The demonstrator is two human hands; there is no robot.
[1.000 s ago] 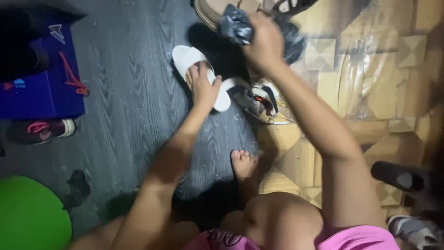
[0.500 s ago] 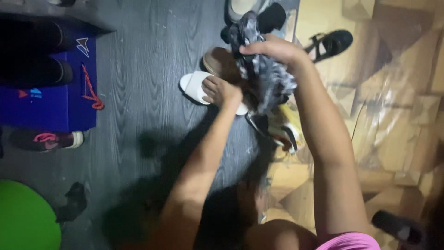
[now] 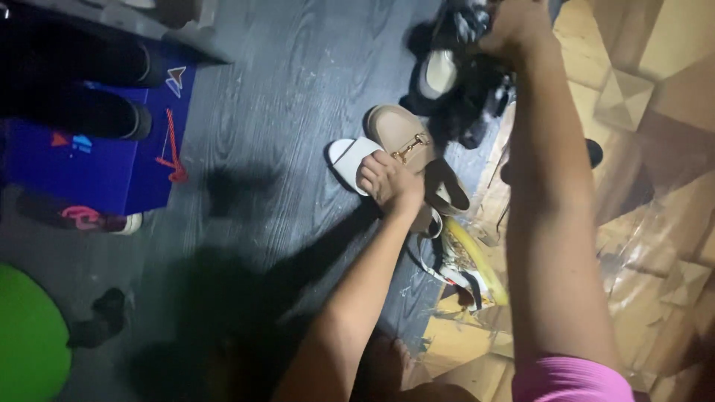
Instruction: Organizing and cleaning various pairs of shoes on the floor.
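Head view: left hand grip closed on white slipper, toe toward upper left.

Dark grey wood-grain floor on the left, meeting tan patterned flooring under clear plastic on the right. Lay on the grey boards: white slipper, touching a beige loafer with a gold buckle. Just beside them, a multicoloured sneaker across the seam. Sat well apart at far left: blue box, pink-laced shoe against it, green round thing, small dark scrap.
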